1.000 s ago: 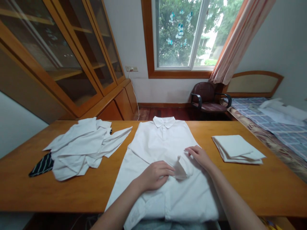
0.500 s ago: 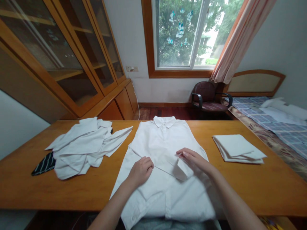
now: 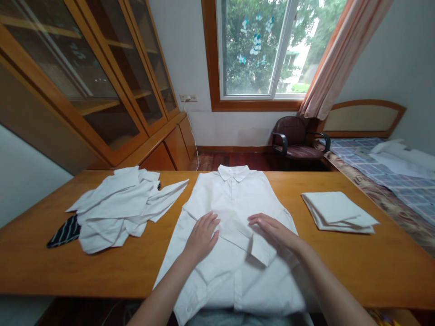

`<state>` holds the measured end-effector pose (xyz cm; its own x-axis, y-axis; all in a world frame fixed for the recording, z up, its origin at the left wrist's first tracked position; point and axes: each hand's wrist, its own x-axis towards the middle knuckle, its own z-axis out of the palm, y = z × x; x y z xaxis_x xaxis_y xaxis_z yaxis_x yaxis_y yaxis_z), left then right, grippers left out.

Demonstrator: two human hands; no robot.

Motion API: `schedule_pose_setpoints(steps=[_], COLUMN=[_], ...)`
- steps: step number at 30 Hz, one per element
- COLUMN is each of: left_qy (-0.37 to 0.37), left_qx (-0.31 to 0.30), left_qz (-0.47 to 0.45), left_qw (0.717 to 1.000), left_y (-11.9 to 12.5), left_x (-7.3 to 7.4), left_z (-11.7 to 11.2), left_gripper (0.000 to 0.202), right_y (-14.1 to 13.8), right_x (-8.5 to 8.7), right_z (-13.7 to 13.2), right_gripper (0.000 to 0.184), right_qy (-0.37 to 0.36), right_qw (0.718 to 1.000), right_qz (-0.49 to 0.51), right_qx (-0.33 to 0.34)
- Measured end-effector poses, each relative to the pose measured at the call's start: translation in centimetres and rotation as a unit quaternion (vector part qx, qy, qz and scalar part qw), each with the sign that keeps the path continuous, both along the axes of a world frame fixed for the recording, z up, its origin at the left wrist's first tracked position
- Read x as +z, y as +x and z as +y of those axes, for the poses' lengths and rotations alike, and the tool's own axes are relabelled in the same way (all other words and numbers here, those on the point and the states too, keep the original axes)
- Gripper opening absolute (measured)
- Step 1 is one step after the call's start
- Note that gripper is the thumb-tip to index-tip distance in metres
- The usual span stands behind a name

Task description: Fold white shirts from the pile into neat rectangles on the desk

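A white collared shirt lies front up on the table, its collar at the far edge and its hem hanging over the near edge. One sleeve crosses the body, and its cuff sits slightly raised below my right hand. My left hand rests on the shirt's left half, fingers stretched out and apart from the thumb. On the right half, my right hand lies over the sleeve with fingers extended, just above the cuff. Neither hand grips the fabric.
A loose heap of white clothes lies at the left, with a black striped cloth under it. To the right is a folded white garment on the wooden table. Beyond stand a chair, a bed and a cabinet.
My left hand has opened from a curled shape and moved slightly up the shirt. Under my right hand, the sleeve's cuff has shifted a little toward me and to the right.
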<state>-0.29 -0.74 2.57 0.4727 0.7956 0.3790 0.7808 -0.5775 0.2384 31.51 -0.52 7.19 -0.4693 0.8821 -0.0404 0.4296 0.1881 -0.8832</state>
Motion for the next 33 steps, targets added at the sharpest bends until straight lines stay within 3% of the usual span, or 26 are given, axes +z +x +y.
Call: schedule_pose_setpoints(steps=[6,12,17,23,28,33], left_qy=[-0.010,-0.020,-0.017,-0.013,-0.018,-0.013], left_qx=[0.005,0.012,0.019,0.029,0.033,0.033], left_qz=[0.035,0.050,0.044,0.022,0.019,0.016], left_qw=[0.999,0.998,0.999,0.999,0.999,0.999], left_y=[-0.3,-0.4,-0.5,-0.7,-0.6,-0.6], left_x=[-1.0,-0.7,-0.5,-0.7,-0.6,-0.6], left_z=[0.6,1.5,2.1,2.1,2.1,2.0], left_gripper=[0.040,0.038,0.036,0.035,0.034,0.034], right_y=[-1.3,-2.4,-2.7,-1.0,2.0,5.1], right_x=[-0.6,-1.5,-1.6,-1.2,-0.2,0.1], right_z=[0.4,1.1,1.6,1.1,-0.8,-3.0], right_gripper=[0.049,0.044,0.044,0.056,0.053,0.053], right_qy=[0.047,0.112,0.118,0.089,0.071,-0.073], right_qw=[0.997,0.990,0.986,0.989,0.992,0.990], right_qz=[-0.068,-0.077,-0.114,-0.113,-0.090,-0.080], right_qx=[0.003,-0.027,-0.034,-0.029,-0.051,-0.086])
